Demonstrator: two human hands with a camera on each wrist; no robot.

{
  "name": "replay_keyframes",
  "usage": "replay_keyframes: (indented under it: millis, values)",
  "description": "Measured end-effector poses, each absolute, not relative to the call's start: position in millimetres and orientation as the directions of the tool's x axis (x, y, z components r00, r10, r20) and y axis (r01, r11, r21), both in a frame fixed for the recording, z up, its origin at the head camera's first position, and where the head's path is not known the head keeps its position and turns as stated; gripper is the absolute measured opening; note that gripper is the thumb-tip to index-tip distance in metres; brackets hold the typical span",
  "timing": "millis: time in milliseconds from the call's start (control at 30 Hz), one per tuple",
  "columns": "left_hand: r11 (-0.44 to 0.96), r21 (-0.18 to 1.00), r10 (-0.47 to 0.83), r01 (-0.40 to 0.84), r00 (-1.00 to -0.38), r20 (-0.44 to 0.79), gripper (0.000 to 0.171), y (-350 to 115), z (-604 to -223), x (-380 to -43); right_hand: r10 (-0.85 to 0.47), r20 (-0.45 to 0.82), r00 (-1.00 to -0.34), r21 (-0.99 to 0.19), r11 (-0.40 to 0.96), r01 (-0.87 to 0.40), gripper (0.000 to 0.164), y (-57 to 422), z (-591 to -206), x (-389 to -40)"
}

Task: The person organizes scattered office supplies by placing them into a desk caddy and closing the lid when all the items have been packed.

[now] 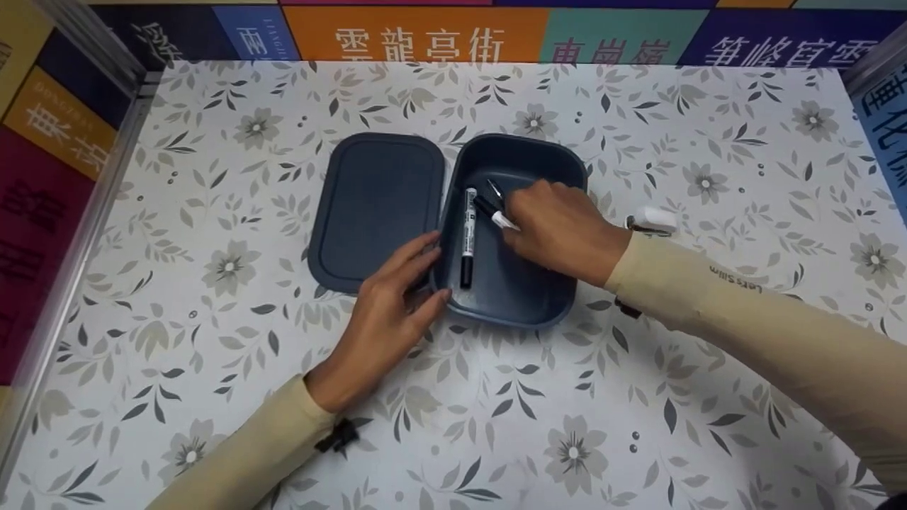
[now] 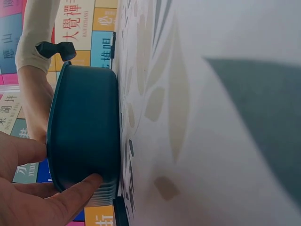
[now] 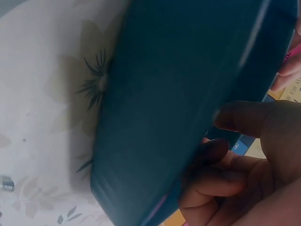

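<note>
A dark blue lidless box (image 1: 514, 312) stands on the table. Inside it lies a white marker (image 1: 468, 227) with a black cap, along the left side. My right hand (image 1: 563, 230) reaches into the box with curled fingers and pinches a second black-and-white marker (image 1: 489, 209), partly hidden by the hand. Close by shows a dark, shiny pen-like tip (image 1: 494, 188), the rest of it covered by the fingers. My left hand (image 1: 386, 312) touches the box's left side, thumb at the rim and fairly straight fingers (image 2: 77, 195) on the outer wall.
The matching dark blue lid (image 1: 379, 212) lies flat, directly left of the box. A small white object (image 1: 655, 218) with a metallic part sits right of the box, beside my right wrist. The floral tabletop (image 1: 234, 340) meets colourful lettered panels (image 1: 418, 35) at the back.
</note>
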State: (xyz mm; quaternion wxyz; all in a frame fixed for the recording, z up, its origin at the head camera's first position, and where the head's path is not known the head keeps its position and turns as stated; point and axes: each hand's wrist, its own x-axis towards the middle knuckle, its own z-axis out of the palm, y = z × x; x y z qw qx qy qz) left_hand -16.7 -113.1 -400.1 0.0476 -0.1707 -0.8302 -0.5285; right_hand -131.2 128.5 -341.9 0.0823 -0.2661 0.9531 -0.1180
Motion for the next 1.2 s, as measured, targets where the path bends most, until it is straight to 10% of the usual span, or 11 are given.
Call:
replay_keyframes:
  millis: [1200]
  values:
    - [0.379, 0.877, 0.225, 0.297, -0.948, 0.224, 0.053, -112.3, -398.6, -16.7, -0.524, -0.101, -0.846, -0.273, 0.832, -0.483, 0.032, 134.8, -343.0, -131.1]
